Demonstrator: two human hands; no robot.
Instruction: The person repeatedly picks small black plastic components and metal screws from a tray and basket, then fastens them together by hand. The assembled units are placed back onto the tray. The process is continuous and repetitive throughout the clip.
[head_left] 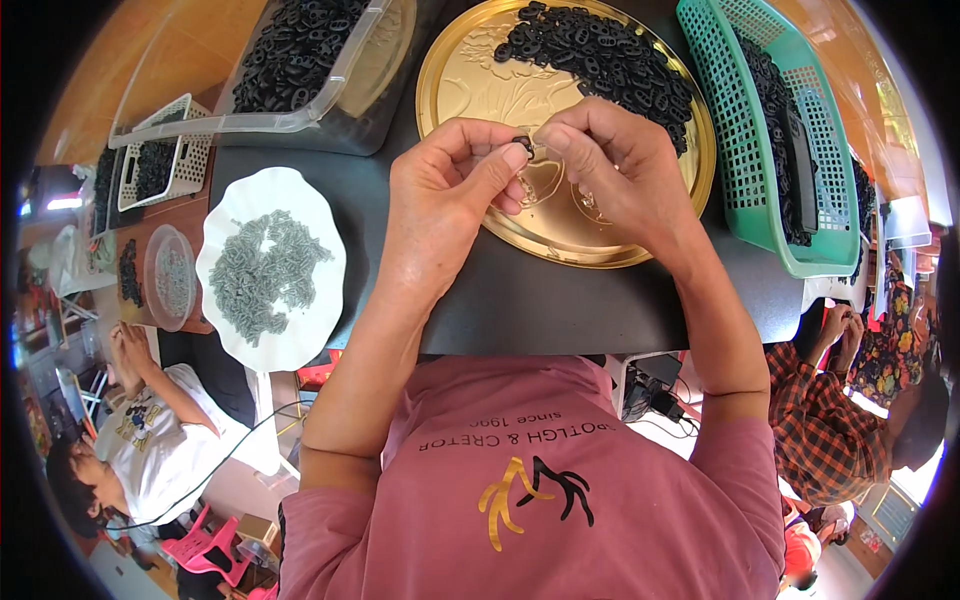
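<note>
Over a round gold tray point(585, 252), my left hand point(450, 190) pinches a small black part point(524, 145) between thumb and forefinger. Close beside that part, the thumb and fingers of my right hand point(620, 165) are pressed together; whatever lies between them is too small to make out. Behind my hands, a heap of small black oval parts with holes point(610, 60) covers the tray's far side. To the left stands a white scalloped plate point(235, 330) bearing a pile of small grey pieces point(268, 270), perhaps springs or screws.
A clear plastic bin point(330, 125) of black parts is at the far left, with a white basket point(180, 165) and a round clear tub point(170, 285) beyond. Right of the tray is a green basket point(750, 200) of black parts. Other people sit at both sides.
</note>
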